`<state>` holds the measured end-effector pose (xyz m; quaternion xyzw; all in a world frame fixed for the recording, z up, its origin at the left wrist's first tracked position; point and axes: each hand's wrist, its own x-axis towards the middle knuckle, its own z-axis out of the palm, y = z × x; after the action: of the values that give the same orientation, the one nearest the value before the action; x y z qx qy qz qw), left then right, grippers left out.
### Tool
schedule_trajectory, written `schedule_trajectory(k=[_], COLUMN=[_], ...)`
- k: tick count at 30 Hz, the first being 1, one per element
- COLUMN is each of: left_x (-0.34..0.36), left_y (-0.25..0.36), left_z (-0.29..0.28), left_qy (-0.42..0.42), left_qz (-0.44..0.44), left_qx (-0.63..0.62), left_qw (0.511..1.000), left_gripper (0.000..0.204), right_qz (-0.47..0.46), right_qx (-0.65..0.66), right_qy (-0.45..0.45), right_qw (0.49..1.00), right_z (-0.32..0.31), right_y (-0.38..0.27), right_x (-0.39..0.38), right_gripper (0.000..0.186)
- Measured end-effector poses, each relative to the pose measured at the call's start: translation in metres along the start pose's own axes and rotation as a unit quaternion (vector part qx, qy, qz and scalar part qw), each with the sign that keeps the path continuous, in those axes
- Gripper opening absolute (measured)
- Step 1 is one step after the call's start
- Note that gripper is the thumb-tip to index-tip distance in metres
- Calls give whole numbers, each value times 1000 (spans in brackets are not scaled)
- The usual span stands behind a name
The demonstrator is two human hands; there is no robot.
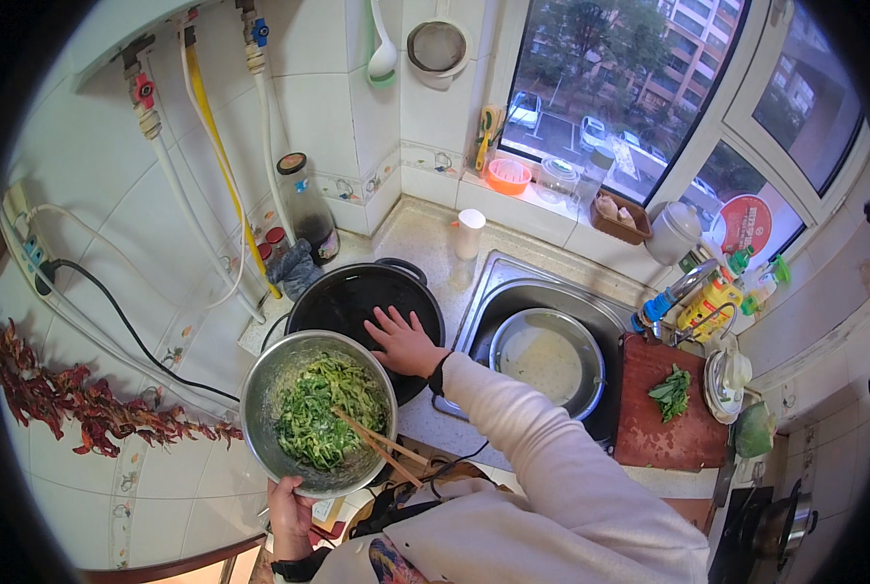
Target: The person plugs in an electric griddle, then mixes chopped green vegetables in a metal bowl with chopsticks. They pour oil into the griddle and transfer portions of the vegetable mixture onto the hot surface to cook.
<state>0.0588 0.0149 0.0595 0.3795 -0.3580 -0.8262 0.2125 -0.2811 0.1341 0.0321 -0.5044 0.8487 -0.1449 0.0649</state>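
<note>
Head view. Gripping the rim of a metal bowl with the left hand, thumb hooked over the edge, other fingers mostly hidden below. Holding the bowl at the near side of the black pot, overlapping it in view; cannot tell whether touching. Containing chopped greens, plus wooden chopsticks leaning across the bowl's rim. Extending the right hand over the pot, palm down, fingers spread and released; cannot tell whether touching. Note right of the pot a sink holding a metal basin, then, farther right, a red cutting board bearing leaves.
</note>
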Motion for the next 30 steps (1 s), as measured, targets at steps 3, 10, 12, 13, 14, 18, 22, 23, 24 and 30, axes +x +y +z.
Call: schedule_trajectory(k=[3,10,12,13,14,18,22,23,24,30], left_x=[-1,-1,0,0,0,0,-1,-1,-1,-1], left_y=[0,0,0,0,-1,-3,-1,-1,0,0], left_z=[2,3,2,2,2,3,3,3,3,2], left_qy=[10,15,9,12,14,9,18,20,4,8], left_qz=[0,-3,-5,-2,1,11,1,2,5,0], left_qx=[0,-5,-6,-5,-8,-28,-8,-8,-18,-16], left_qw=[1000,1000,1000,1000,1000,1000,1000,1000,1000,1000], left_gripper=[44,44,44,44,44,44,43,42,42,40], right_qz=[-2,-1,0,1,2,5,5,8,6,-39], right_qx=[0,-1,0,2,3,11,25,29,39,94], right_qy=[-2,-4,-4,-4,-3,6,21,20,27,97], right_qw=[1000,1000,1000,1000,1000,1000,999,999,999,990], right_z=[-1,-3,-3,-2,-2,-2,-6,-7,-8,-26], right_y=[-3,-5,-5,-5,-5,-4,-3,-4,-4,-11], right_x=[1,2,1,1,1,-1,-5,-6,-8,-27], right_gripper=[64,63,63,63,63,64,64,64,64,64])
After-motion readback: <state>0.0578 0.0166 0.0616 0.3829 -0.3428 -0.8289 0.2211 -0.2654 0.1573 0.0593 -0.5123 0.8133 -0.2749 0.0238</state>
